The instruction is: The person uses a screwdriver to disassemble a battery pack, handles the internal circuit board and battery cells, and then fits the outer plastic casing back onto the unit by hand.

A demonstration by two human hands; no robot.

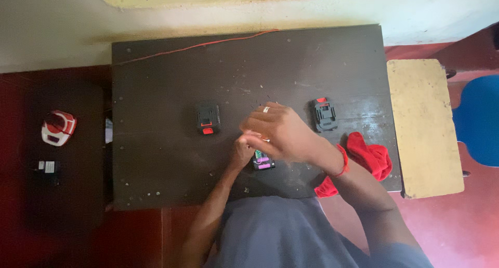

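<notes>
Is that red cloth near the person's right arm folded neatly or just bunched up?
Bunched up. The red cloth lies crumpled in uneven folds at the dark table edge, partly hidden behind the right forearm.

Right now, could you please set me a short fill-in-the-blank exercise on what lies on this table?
1. Two black battery packs lie on the dark table, one on each side of the ____.
2. The cloth by the right forearm is ____.
3. The right hand wears a ____ on one finger.
4. The thin red wire runs along the table's ____ edge.

Missing words: hands; red; ring; far
</notes>
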